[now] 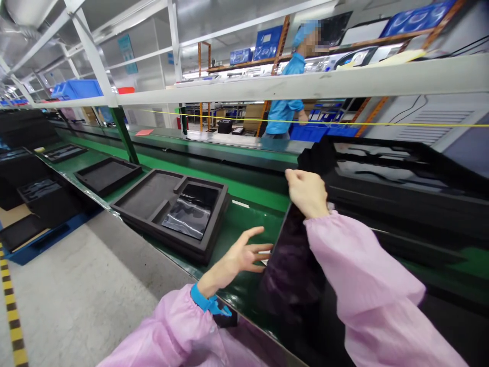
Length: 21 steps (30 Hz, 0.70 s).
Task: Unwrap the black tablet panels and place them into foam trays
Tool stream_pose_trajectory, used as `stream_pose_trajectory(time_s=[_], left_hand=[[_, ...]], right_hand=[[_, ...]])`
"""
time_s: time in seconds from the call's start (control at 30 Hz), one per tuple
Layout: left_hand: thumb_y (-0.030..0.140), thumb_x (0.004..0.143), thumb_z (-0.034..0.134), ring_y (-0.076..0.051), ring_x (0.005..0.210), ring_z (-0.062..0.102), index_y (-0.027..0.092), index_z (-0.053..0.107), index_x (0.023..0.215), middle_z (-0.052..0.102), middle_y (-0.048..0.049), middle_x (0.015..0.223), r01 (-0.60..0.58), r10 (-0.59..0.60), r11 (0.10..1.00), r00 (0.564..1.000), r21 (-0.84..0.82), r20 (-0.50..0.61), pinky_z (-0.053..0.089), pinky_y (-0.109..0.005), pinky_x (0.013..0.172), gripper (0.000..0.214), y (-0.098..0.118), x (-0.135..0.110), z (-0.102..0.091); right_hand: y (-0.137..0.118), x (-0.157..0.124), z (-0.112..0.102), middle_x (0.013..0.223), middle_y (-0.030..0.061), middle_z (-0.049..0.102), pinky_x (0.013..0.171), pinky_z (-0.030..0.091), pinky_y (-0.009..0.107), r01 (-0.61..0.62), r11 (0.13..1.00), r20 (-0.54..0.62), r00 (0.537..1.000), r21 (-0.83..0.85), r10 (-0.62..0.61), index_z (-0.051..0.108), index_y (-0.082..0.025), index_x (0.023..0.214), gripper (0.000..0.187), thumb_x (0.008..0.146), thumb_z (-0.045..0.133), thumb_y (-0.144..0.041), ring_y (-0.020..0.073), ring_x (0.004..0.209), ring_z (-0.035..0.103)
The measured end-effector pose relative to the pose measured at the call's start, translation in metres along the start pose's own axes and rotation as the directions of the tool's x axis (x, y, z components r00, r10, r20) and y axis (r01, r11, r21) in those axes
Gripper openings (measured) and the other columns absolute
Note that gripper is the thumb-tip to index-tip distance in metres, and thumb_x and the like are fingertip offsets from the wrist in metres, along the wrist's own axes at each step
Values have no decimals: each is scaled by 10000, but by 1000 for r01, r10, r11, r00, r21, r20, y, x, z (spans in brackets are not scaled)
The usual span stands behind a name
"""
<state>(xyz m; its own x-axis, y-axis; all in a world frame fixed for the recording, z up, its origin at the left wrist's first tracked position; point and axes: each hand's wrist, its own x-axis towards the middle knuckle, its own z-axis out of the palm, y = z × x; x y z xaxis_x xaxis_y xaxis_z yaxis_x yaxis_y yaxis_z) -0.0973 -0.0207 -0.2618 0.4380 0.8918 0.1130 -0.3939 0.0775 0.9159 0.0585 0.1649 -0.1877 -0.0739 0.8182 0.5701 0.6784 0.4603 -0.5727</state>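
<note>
**Panel Held Tilted Beside the Foam Tray**

Landmark: the foam tray [147,191] on the green bench [244,219]. The dark glossy panel [292,270] stands tilted to the right of the foam tray, well apart from it. The right hand [307,192] grasps the panel's upper edge, fingers curled. The left hand [244,255], fingers spread and gripping nothing, is between foam tray and panel; fingertip contact with the panel cannot be determined. A flat black screen [193,210] lies in the foam tray's right compartment.

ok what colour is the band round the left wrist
The wristband is bright blue; it shows best in the head view.
</note>
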Motion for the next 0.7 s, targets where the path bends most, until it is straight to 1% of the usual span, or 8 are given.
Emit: stream_pose_trajectory(time_s=[0.1, 0.2, 0.27, 0.33, 0.47, 0.6, 0.63, 0.7], left_hand=[[545, 652, 854, -348, 1288, 567, 249, 472, 1447, 610, -138, 1390, -49, 65, 987, 992, 153, -104, 424, -498, 1098, 930, -5, 6, 12], [456, 732, 798, -334, 1285, 557, 198, 600, 1287, 658, -107, 1319, -108, 203, 953, 922, 284, -331, 382, -474, 1158, 644, -7, 5, 28], [426, 764, 756, -326, 1304, 548, 207, 592, 1287, 658, -92, 1329, -122, 230, 954, 884, 274, -406, 378, -468, 1172, 590, -7, 0, 33], [385, 769, 747, -312, 1344, 527, 217, 568, 1317, 637, -80, 1378, -146, 239, 958, 881, 246, -408, 365, -449, 1192, 600, -5, -7, 33], [307, 762, 745, -291, 1376, 515, 195, 524, 1348, 593, -95, 1445, -166, 237, 964, 889, 207, -391, 385, -417, 1189, 636, 2, -17, 37], [281, 781, 728, -275, 1340, 555, 134, 480, 1343, 600, -143, 1427, -173, 241, 964, 890, 201, -388, 416, -398, 1167, 631, 11, -20, 48], [272, 787, 722, -270, 1330, 563, 122, 470, 1341, 607, -149, 1414, -181, 248, 962, 889, 204, -384, 416, -392, 1167, 627, 13, -20, 49], [249, 797, 712, -262, 1331, 558, 118, 463, 1331, 605, -150, 1410, -197, 264, 958, 891, 208, -370, 409, -382, 1170, 603, 16, -21, 50]], right_hand=[[-64, -28, -2, 594, -18, 428, 612, 369, 277, 77, 983, 67, 996, -166, -67, 570, -175, 721, 394, 1005, 524, -443, 132, 529, 367], [-98, -51, -9, 677, 36, 561, 629, 369, 329, 247, 948, 133, 966, -201, -223, 610, -220, 811, 482, 1036, 339, -549, 220, 658, 547], [-90, -58, -21, 909, 102, 657, 718, 426, 395, 303, 927, 88, 953, -223, -290, 654, -212, 953, 586, 1025, 231, -610, 303, 882, 615], [-64, -60, -35, 1045, 165, 665, 790, 466, 448, 301, 921, 1, 950, -247, -311, 677, -157, 1029, 647, 1008, 213, -608, 349, 975, 624], [-16, -72, -57, 959, 147, 701, 792, 540, 395, 285, 918, -164, 927, -276, -337, 710, -118, 988, 494, 1022, 355, -459, 292, 871, 688], [-10, -99, -67, 1022, 147, 698, 722, 571, 381, 373, 783, -285, 782, -498, -554, 706, -103, 994, 379, 1050, 403, -324, 292, 875, 703], [-11, -103, -70, 1036, 132, 699, 731, 582, 383, 373, 786, -287, 784, -493, -551, 705, -121, 1009, 367, 1053, 415, -341, 288, 888, 704], [-9, -106, -78, 1073, 117, 695, 776, 605, 423, 261, 928, -341, 875, -265, -343, 697, -165, 1105, 393, 985, 555, -511, 299, 906, 703]])
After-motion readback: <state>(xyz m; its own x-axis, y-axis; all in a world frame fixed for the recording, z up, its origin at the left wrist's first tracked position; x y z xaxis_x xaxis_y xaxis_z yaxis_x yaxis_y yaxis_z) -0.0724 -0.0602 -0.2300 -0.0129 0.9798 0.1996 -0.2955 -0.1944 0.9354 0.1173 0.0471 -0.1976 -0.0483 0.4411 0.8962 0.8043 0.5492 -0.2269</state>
